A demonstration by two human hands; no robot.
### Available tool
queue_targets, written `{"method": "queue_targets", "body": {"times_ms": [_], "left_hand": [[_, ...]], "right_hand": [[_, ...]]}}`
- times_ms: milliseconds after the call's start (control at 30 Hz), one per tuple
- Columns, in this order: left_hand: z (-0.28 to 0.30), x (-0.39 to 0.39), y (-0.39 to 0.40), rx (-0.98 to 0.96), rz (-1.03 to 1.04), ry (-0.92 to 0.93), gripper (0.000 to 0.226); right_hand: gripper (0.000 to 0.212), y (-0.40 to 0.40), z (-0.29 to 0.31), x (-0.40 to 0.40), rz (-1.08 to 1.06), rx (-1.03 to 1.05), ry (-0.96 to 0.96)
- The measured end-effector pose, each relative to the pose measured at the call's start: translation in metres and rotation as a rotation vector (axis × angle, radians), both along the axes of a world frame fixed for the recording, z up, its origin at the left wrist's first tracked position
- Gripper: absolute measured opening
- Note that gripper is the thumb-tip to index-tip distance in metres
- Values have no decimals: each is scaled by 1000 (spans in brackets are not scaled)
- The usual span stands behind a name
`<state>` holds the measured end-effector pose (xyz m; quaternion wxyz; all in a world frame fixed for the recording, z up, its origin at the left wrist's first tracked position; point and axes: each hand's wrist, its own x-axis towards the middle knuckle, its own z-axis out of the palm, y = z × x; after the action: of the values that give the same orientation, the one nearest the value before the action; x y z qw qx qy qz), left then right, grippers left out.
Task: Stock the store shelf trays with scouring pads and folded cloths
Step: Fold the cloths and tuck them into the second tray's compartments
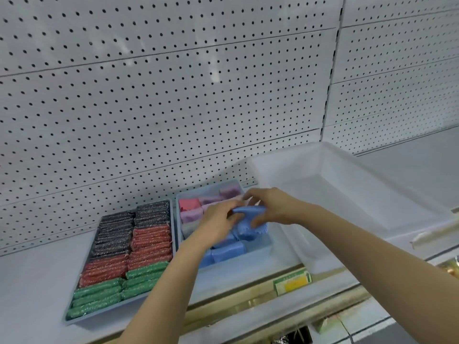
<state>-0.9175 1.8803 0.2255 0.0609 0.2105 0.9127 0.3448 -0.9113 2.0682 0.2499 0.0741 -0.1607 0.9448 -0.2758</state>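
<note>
While the left hand (218, 219) and right hand (270, 207) both pinch a blue cloth (244, 219), it hangs over the cloth tray (260, 248); scouring pads (129, 252) fill the neighbouring tray.

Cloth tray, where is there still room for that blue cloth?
The cloth tray has a bare strip at its front right corner, beside the blue cloths. The white bin looks empty. The scouring pad tray is packed full. Both hands, left hand and right hand, hold the blue cloth.

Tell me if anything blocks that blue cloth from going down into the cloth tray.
Nothing visible does. Both hands, left and right, hold the blue cloth right above the cloth tray; the corner at its near right looks unfilled.
</note>
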Motion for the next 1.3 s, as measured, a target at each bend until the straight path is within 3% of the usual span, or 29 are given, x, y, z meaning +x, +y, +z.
{"method": "queue_targets", "body": {"times_ms": [67,167,400,633,800,933,1000,1133,1300], "left_hand": [[-19,6,-1,11,-6,41,21],[-40,17,-3,57,30,12,10],[-57,32,8,135,141,-2,27],[-64,29,6,90,153,-4,18],[-72,29,-24,107,191,-54,26],[-77,30,-41,69,200,-53,31],[-77,28,-42,46,193,-51,27],[-73,31,-38,-33,169,51,15],[-75,35,-38,6,141,154,18]], "right_hand": [[45,-4,-10,5,28,133,34],[13,-16,-19,9,30,341,85],[11,-37,-26,8,93,738,182],[8,-40,-34,10,129,764,136],[20,-44,-38,10,166,775,67],[29,-38,-22,11,172,629,-93],[32,-34,-18,11,177,552,-79],[20,-42,-31,15,161,557,-47],[34,-45,-49,24,69,532,-41]]}}
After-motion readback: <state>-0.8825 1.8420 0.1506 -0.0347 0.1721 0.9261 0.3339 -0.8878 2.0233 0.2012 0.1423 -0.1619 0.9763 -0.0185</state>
